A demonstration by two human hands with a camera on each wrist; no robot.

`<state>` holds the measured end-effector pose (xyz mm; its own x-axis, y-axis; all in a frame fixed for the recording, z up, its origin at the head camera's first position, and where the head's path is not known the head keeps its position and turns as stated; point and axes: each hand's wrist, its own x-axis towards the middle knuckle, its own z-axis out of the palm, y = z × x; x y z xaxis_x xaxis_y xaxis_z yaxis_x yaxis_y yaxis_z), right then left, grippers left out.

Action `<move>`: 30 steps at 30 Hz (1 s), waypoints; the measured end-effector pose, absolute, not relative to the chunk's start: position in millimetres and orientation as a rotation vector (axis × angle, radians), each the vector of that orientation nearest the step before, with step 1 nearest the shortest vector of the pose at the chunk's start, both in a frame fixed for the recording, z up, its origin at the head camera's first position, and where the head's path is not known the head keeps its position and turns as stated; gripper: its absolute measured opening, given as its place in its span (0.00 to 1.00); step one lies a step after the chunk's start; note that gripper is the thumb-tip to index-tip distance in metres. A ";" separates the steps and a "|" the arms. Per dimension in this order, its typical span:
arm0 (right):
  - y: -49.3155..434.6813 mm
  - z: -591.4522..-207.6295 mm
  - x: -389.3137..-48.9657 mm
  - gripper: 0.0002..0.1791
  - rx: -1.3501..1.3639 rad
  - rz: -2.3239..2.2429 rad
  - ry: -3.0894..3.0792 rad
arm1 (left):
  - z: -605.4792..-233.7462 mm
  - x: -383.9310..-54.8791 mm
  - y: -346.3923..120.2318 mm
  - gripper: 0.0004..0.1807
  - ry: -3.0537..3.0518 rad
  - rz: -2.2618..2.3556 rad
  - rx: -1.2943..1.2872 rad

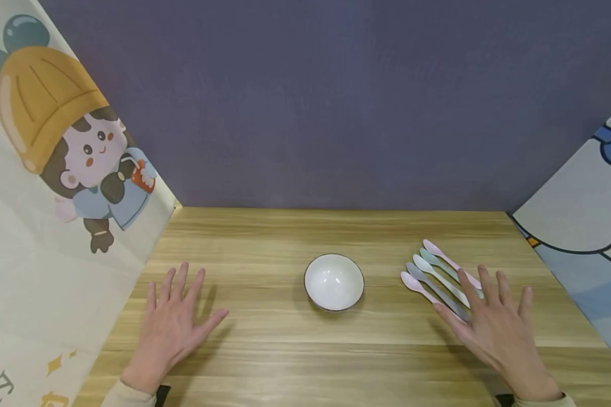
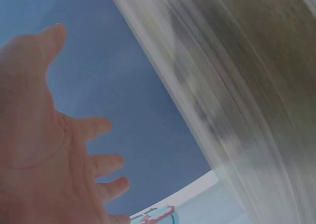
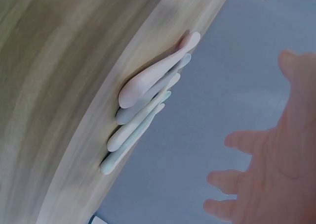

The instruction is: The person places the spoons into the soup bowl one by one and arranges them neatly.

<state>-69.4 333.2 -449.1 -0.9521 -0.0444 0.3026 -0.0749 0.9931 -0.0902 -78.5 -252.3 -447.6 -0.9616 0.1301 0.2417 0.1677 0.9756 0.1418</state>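
A white bowl (image 1: 334,282) with a dark rim stands upright near the middle of the wooden table, between the two hands. Several spoons lie side by side at the right: a pink spoon (image 1: 412,281) in front, then a grey spoon (image 1: 427,280), a white spoon (image 1: 435,273), a green spoon (image 1: 433,258) and another pink spoon (image 1: 438,250). My right hand (image 1: 504,328) hovers over their handle ends, fingers spread, holding nothing; it hides part of the handles. Left of the bowl, my left hand (image 1: 170,328) is held above the table with its fingers spread, and it holds nothing.
The wooden table (image 1: 265,345) meets a dark blue-grey wall (image 1: 336,102) at the back. A pale panel (image 1: 25,294) with a cartoon child bounds the left side, and another printed panel (image 1: 580,203) the right side.
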 end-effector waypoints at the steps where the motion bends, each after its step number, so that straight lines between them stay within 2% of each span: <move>1: 333.2 -449.4 -69.7 0.47 0.089 0.146 -2.829 | -447.2 -78.5 -251.9 0.55 -2.896 -0.238 -0.220; 23: 335.1 -454.0 -73.2 0.44 0.163 0.279 -2.723 | -449.3 -79.1 -242.5 0.55 -2.887 -0.246 -0.267; 30: 336.0 -454.9 -78.0 0.40 0.214 0.384 -2.626 | -454.3 -79.0 -238.7 0.50 -2.831 -0.314 -0.261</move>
